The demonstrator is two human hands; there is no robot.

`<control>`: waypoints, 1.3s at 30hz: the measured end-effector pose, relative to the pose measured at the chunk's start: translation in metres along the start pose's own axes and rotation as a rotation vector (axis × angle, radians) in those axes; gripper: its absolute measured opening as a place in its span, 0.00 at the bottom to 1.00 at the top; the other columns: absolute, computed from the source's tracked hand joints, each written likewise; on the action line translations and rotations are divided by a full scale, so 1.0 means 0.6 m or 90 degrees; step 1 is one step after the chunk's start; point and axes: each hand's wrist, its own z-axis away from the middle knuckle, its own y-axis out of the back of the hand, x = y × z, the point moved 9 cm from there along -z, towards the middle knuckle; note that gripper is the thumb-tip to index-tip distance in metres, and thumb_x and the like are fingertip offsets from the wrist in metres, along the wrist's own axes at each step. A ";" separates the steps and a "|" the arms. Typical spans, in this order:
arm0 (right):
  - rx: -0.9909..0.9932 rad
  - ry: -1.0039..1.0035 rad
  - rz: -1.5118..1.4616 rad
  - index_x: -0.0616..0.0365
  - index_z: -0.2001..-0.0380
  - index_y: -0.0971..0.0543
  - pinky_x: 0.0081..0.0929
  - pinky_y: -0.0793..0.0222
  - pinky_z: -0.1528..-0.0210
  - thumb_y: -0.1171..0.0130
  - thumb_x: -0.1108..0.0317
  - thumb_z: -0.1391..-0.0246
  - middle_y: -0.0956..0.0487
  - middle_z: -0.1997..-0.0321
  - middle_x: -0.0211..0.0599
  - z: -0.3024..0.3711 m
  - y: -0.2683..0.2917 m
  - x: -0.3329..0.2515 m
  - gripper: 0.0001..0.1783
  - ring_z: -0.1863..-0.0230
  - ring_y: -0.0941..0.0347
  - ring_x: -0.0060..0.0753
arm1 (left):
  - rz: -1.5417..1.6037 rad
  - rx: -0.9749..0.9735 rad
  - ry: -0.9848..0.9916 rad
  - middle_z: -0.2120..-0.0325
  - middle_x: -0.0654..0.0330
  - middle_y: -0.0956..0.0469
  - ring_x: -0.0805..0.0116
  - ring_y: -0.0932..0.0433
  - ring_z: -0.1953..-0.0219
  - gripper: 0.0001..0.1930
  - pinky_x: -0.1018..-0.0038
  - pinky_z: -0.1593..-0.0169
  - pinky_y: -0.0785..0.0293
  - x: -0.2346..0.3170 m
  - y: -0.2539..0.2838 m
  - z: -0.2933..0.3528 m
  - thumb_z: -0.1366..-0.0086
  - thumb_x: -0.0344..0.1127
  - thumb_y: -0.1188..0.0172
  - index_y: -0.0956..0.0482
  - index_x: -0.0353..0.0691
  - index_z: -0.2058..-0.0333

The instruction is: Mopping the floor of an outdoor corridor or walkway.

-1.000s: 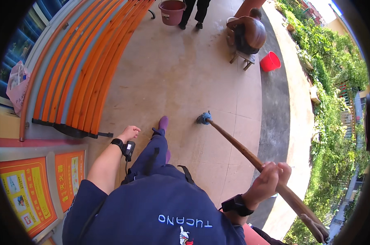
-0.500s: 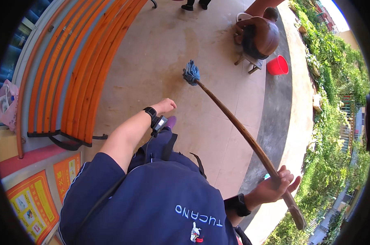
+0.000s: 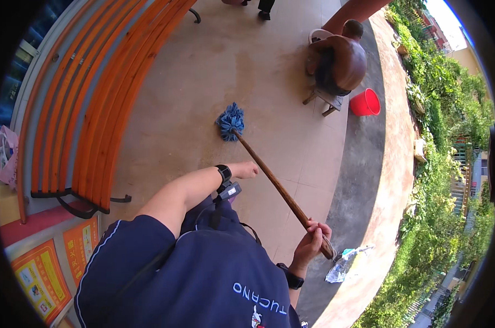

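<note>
A mop with a blue strand head and a long brown wooden handle slants across the floor ahead of me. Its head rests on the floor at the far end. Near the handle's near end, my right hand has its fingers wrapped round the wood. My left hand is a loose fist just beside the handle's upper part, with nothing visible in it. Whether its knuckles touch the handle I cannot tell. Both wrists wear black bands, the left one with a small device.
An orange slatted bench stands along the left wall. At the upper right a person sits bent on a low wooden stool, by a red bucket. A clear plastic bag lies at the right. Plants border the paving.
The mop head has come nearer and to the left. My right hand has shifted left with the handle's end. My left hand has moved right and down, closer to the handle.
</note>
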 end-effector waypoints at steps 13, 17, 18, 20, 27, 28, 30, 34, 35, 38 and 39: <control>-0.316 0.035 -0.037 0.58 0.73 0.32 0.41 0.38 0.46 0.52 0.76 0.48 0.33 0.81 0.30 -0.243 -0.177 -0.034 0.02 0.75 0.33 0.23 | -0.033 0.172 0.017 0.45 0.44 0.45 0.46 0.45 0.41 0.39 0.63 0.42 0.42 0.040 0.089 -0.105 0.48 0.29 0.44 0.55 0.44 0.39; -0.373 0.033 -0.046 0.59 0.73 0.32 0.38 0.36 0.47 0.53 0.77 0.48 0.32 0.81 0.30 -0.338 -0.241 -0.040 0.02 0.76 0.34 0.22 | -0.040 0.247 0.018 0.57 0.48 0.38 0.49 0.38 0.49 0.36 0.62 0.45 0.40 0.042 0.167 -0.139 0.48 0.30 0.42 0.47 0.52 0.41; -0.393 0.025 -0.061 0.59 0.73 0.32 0.38 0.36 0.47 0.53 0.78 0.48 0.32 0.81 0.30 -0.362 -0.264 -0.040 0.02 0.76 0.34 0.22 | -0.037 0.250 0.019 0.57 0.48 0.38 0.49 0.38 0.49 0.36 0.62 0.45 0.40 0.035 0.183 -0.153 0.48 0.30 0.42 0.47 0.52 0.41; -0.413 0.024 -0.060 0.59 0.73 0.32 0.37 0.35 0.48 0.54 0.79 0.49 0.32 0.81 0.30 -0.415 -0.312 -0.038 0.03 0.76 0.34 0.21 | -0.013 0.282 0.013 0.57 0.47 0.37 0.48 0.36 0.50 0.30 0.61 0.46 0.38 0.020 0.227 -0.185 0.49 0.33 0.41 0.41 0.49 0.47; -0.599 -0.052 -0.092 0.61 0.71 0.31 0.26 0.33 0.54 0.54 0.82 0.50 0.31 0.78 0.32 -0.579 -0.512 -0.012 0.05 0.75 0.34 0.20 | 0.040 0.322 -0.013 0.69 0.54 0.29 0.54 0.33 0.57 0.10 0.65 0.51 0.38 -0.094 0.355 -0.310 0.52 0.37 0.38 0.26 0.42 0.72; -0.622 -0.085 -0.064 0.60 0.72 0.31 0.30 0.33 0.52 0.54 0.81 0.49 0.31 0.79 0.32 -0.605 -0.537 0.005 0.04 0.75 0.33 0.21 | 0.035 0.336 -0.026 0.72 0.55 0.27 0.54 0.30 0.61 0.10 0.65 0.55 0.35 -0.091 0.388 -0.317 0.52 0.37 0.38 0.26 0.40 0.73; -0.645 -0.124 -0.037 0.59 0.72 0.31 0.35 0.33 0.50 0.54 0.80 0.48 0.31 0.79 0.33 -0.658 -0.579 0.029 0.04 0.75 0.33 0.22 | 0.106 0.206 0.049 0.73 0.54 0.24 0.55 0.26 0.65 0.11 0.66 0.59 0.31 -0.091 0.409 -0.342 0.52 0.37 0.38 0.27 0.37 0.72; -0.722 -0.142 -0.010 0.60 0.71 0.30 0.33 0.31 0.51 0.53 0.81 0.48 0.31 0.78 0.31 -0.747 -0.658 0.052 0.04 0.74 0.32 0.20 | 0.287 0.150 0.063 0.75 0.54 0.23 0.63 0.25 0.69 0.13 0.68 0.61 0.31 -0.119 0.457 -0.387 0.51 0.38 0.37 0.26 0.37 0.69; -0.716 -0.150 -0.036 0.61 0.71 0.30 0.33 0.31 0.50 0.53 0.81 0.48 0.30 0.77 0.31 -0.770 -0.673 0.047 0.04 0.74 0.32 0.20 | 0.284 0.150 0.069 0.75 0.54 0.23 0.63 0.25 0.69 0.13 0.68 0.61 0.31 -0.124 0.467 -0.390 0.51 0.38 0.37 0.26 0.37 0.69; -0.704 -0.148 -0.074 0.62 0.70 0.29 0.29 0.29 0.56 0.51 0.80 0.49 0.28 0.75 0.32 -0.869 -0.721 0.051 0.03 0.74 0.31 0.19 | 0.307 0.102 0.092 0.77 0.56 0.26 0.67 0.28 0.72 0.15 0.70 0.63 0.33 -0.101 0.532 -0.403 0.49 0.41 0.37 0.28 0.36 0.70; -0.698 -0.163 -0.074 0.62 0.70 0.27 0.23 0.32 0.63 0.49 0.79 0.50 0.27 0.75 0.30 -0.904 -0.738 0.051 0.03 0.73 0.31 0.17 | 0.275 0.094 0.121 0.79 0.57 0.27 0.68 0.30 0.73 0.16 0.70 0.64 0.33 -0.078 0.577 -0.401 0.49 0.42 0.37 0.29 0.36 0.71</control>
